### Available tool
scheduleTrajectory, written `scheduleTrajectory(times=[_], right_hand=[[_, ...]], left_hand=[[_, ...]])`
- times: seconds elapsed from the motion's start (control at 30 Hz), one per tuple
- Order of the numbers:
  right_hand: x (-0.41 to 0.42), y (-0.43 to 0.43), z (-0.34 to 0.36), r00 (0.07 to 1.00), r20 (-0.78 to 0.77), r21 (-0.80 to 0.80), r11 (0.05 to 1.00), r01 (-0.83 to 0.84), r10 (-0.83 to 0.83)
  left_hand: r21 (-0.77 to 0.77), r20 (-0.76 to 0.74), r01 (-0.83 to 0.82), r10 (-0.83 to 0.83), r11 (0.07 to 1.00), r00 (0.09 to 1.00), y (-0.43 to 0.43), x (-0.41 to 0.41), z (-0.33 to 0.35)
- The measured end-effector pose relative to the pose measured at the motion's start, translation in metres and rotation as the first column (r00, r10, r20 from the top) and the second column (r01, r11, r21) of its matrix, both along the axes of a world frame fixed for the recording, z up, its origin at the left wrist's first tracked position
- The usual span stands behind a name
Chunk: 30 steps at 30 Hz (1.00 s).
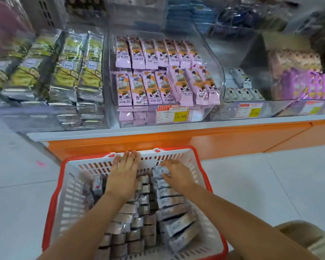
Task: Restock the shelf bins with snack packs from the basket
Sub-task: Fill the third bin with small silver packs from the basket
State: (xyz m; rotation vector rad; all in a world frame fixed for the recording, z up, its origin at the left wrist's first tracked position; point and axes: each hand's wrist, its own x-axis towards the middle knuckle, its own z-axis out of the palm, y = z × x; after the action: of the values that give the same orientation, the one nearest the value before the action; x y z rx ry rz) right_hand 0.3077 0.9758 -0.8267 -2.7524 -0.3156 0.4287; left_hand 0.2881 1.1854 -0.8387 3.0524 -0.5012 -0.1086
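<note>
A white basket with a red rim [64,186] stands on the floor in front of the shelf, full of rows of grey-brown snack packs [169,205]. My left hand [123,173] lies flat inside it, fingers straight, reaching to the far wall over the packs. My right hand [176,171] is at the far right of the basket, fingers curled round a silvery pack [159,170]. Above, a clear shelf bin [212,59] holds pink packs [154,72] in two rows. To its right, another clear bin [270,106] holds only a few small grey packs [242,92].
The left bin is filled with yellow-and-silver packs [79,66]. Purple packs [308,85] sit at the far right. An orange shelf base [233,139] runs behind the basket. Price tags [172,114] hang on the bin fronts. Pale tiled floor [17,184] surrounds the basket.
</note>
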Motion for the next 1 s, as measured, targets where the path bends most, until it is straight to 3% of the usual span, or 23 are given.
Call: scheduleTrajectory(times=[0.17, 0.33, 0.47, 0.6, 0.7, 0.8, 0.9, 1.0], right_hand=[[0.013, 0.007, -0.045, 0.998, -0.035, -0.178, 0.983, -0.048, 0.043], [0.015, 0.013, -0.078, 0.993, 0.040, -0.343, 0.935, -0.092, 0.113], [0.013, 0.012, -0.087, 0.986, 0.097, -0.334, 0.938, -0.097, 0.137], [0.009, 0.001, -0.064, 0.982, 0.165, -0.146, 0.987, -0.071, 0.095], [0.008, -0.009, -0.030, 0.987, 0.122, 0.139, 0.986, 0.088, -0.105], [0.004, -0.023, 0.010, 0.983, -0.034, 0.439, 0.881, 0.176, -0.180], [-0.004, -0.036, 0.059, 0.984, -0.015, 0.629, 0.763, 0.146, -0.176], [-0.013, -0.057, 0.109, 0.978, 0.058, 0.712, 0.696, 0.098, -0.198]], left_hand=[[-0.042, 0.059, -0.003, 0.005, 0.999, 0.998, 0.000, 0.001, -0.014], [-0.055, 0.101, -0.022, 0.028, 0.998, 0.995, 0.001, 0.000, -0.022], [-0.048, 0.105, -0.017, 0.022, 0.999, 0.994, 0.001, 0.000, -0.023], [-0.039, 0.087, -0.027, 0.031, 0.999, 0.996, 0.001, -0.001, -0.021], [-0.013, 0.046, -0.035, 0.035, 0.999, 0.998, 0.001, -0.002, -0.014], [-0.036, 0.049, -0.036, 0.037, 0.999, 0.998, -0.005, -0.004, -0.001], [-0.166, 0.128, 0.033, -0.012, 0.986, 0.992, -0.017, -0.006, 0.023], [-0.312, 0.287, 0.145, -0.053, 0.939, 0.957, -0.037, -0.009, 0.061]])
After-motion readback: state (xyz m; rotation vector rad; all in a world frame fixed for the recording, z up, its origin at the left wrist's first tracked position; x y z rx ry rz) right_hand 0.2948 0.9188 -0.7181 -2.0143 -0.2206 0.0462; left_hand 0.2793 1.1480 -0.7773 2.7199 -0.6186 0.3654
